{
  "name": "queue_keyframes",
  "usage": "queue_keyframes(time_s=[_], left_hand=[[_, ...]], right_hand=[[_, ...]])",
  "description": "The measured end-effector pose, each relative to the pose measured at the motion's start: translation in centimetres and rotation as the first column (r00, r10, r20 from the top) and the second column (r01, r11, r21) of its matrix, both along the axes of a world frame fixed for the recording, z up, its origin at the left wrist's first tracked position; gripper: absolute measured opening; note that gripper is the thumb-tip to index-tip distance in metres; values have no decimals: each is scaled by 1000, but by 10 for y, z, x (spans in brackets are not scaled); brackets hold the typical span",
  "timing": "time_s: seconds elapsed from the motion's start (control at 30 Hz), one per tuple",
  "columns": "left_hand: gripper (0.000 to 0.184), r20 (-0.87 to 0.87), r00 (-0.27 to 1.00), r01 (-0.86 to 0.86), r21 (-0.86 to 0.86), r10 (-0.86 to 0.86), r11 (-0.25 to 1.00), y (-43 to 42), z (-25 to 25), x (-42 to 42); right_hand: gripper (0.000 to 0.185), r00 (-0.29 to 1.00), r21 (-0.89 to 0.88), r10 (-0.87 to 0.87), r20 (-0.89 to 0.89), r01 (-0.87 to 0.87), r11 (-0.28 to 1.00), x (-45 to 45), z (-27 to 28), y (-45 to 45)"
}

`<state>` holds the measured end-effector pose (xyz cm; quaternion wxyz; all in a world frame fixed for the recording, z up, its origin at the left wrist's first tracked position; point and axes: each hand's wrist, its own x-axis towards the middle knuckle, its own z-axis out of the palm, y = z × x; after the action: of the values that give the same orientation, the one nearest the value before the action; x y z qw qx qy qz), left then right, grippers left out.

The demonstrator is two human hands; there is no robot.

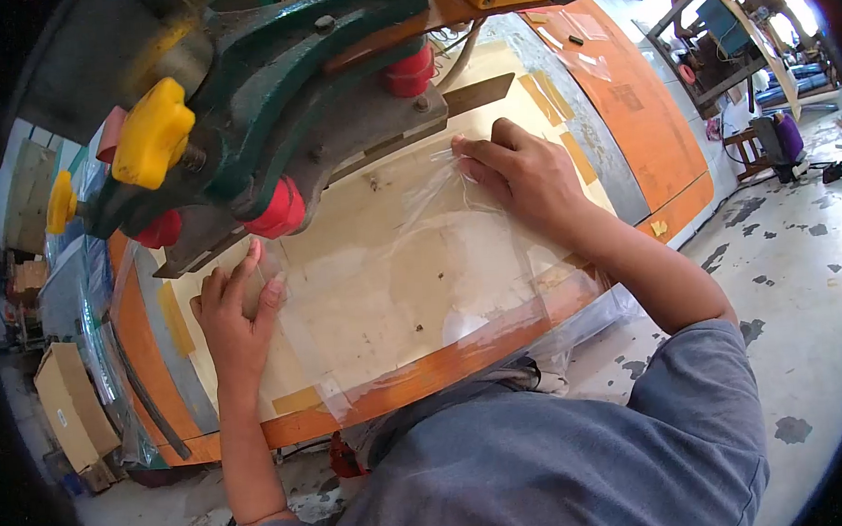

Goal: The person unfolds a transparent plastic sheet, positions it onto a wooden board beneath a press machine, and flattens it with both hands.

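Observation:
A clear plastic sheet (478, 260) lies over the pale board (370, 194) on the orange worktable and hangs past its front edge. My right hand (526, 176) pinches the sheet's far right corner, where the plastic wrinkles. On the sheet's left side, my left hand (233, 316) rests with fingers apart and the index finger stretched forward. Its fingertip is just below a red cylindrical part (275, 209) of the green machine (311, 73). A long metal bar (479, 96) runs under this machine, just beyond both hands.
Yellow knobs (152, 134) stick out from the machine's left side. Tan tape strips (577, 158) hold the board's edges. A cardboard box (74, 410) stands at the lower left. Plastic scraps (587, 64) lie on the table's far right part. Beyond it is a worn floor (773, 264).

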<state>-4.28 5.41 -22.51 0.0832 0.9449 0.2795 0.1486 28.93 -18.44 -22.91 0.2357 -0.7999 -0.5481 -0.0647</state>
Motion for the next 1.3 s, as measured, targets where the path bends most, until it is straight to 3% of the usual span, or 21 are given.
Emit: queue_keyframes(time_s=[0.33, 0.4, 0.43, 0.5, 0.63, 1.2, 1.3], left_hand=[[53, -93, 992, -86, -22, 83, 996, -2, 3, -2], [52, -157, 978, -162, -141, 139, 977, -5, 11, 2], [52, -153, 977, -167, -139, 145, 976, -4, 9, 2], [52, 31, 999, -43, 6, 43, 999, -2, -4, -1], [53, 38, 998, -55, 81, 53, 995, 0, -8, -3], [51, 47, 994, -96, -5, 96, 995, -3, -5, -4], [51, 41, 996, -78, -22, 79, 997, -2, -7, -3]], right_hand=[[27, 1000, -2, -13, -26, 13, 1000, 3, 1, 4], [27, 1000, 10, -8, -17, 8, 1000, 5, -2, 4], [27, 1000, 13, -3, -13, 3, 1000, 5, -2, 5], [26, 999, 17, -20, -41, 21, 1000, 6, -2, 5], [25, 1000, 14, -6, 11, 5, 1000, 4, -1, 5], [22, 996, 13, -23, -85, 25, 1000, -2, 8, 8], [21, 999, 35, -23, -28, 24, 999, -3, 4, 10]])
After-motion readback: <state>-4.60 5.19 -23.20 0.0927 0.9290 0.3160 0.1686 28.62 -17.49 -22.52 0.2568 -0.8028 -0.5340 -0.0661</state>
